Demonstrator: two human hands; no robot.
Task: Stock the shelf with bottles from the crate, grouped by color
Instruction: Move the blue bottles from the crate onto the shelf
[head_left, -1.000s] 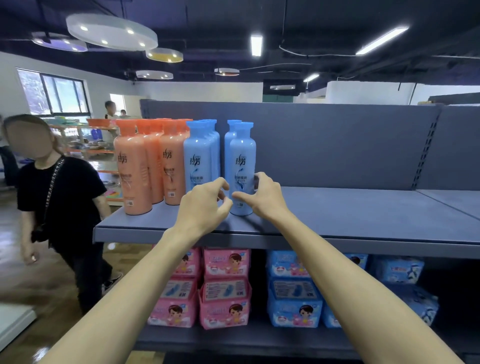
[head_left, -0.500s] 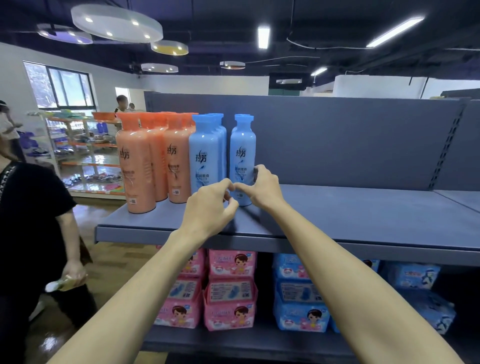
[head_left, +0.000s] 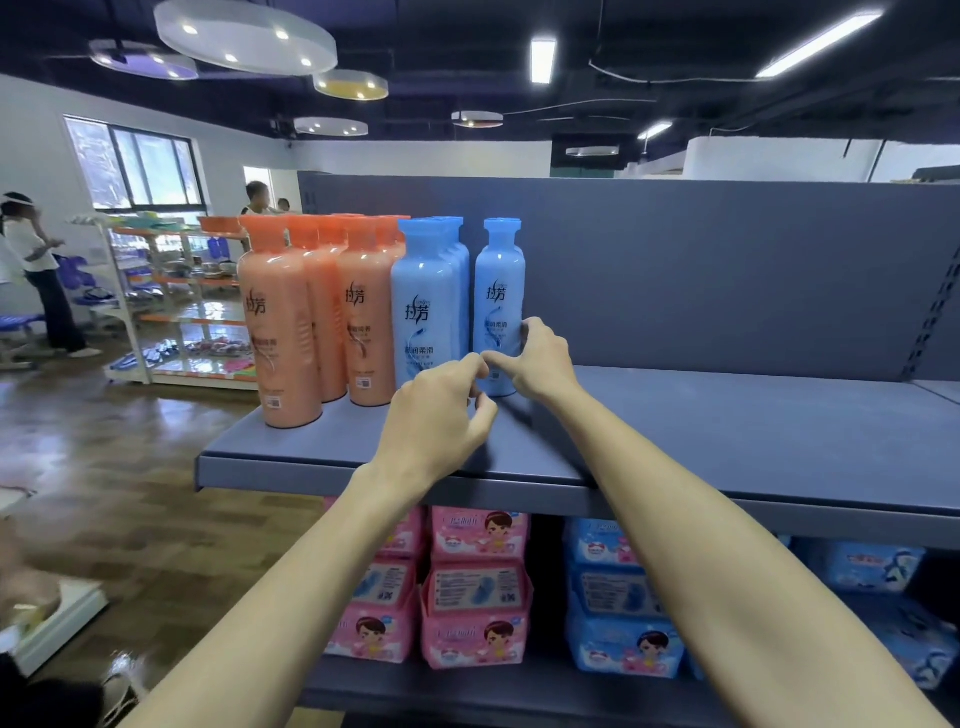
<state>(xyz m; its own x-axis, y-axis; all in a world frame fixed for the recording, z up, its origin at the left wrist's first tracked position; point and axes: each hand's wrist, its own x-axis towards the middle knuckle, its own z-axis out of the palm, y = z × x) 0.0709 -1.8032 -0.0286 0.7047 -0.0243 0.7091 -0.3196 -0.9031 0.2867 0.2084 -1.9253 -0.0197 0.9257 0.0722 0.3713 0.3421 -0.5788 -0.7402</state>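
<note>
- I am squaring up the rightmost blue bottle (head_left: 497, 306) on the shelf (head_left: 727, 431); my judgement is that it has been set down and only needs its final nudge into line.
- To do this well I should keep it upright, label facing me, and slide it along the shelf rather than lift it; push low on the body so it does not tip backward toward the grey back panel (head_left: 727, 270).
- It stands a little apart from the blue row (head_left: 430, 306) on its left; I would close that gap so the blues read as one block beside the orange bottles (head_left: 311, 322); the colours must not mix.
- My right hand (head_left: 540, 358) curls round the lower right side of that bottle; the thumb reaches across its front, the fingers wrap its far side; I judge this a light hold, not a hard squeeze.
- My left hand (head_left: 436, 415) sits just in front of the bottle's base with fingers bent and thumb tip near fingertip; it seems to hold nothing; whether it touches the bottle I cannot tell.
- The crate is out of view; any further bottles must come from there.
</note>
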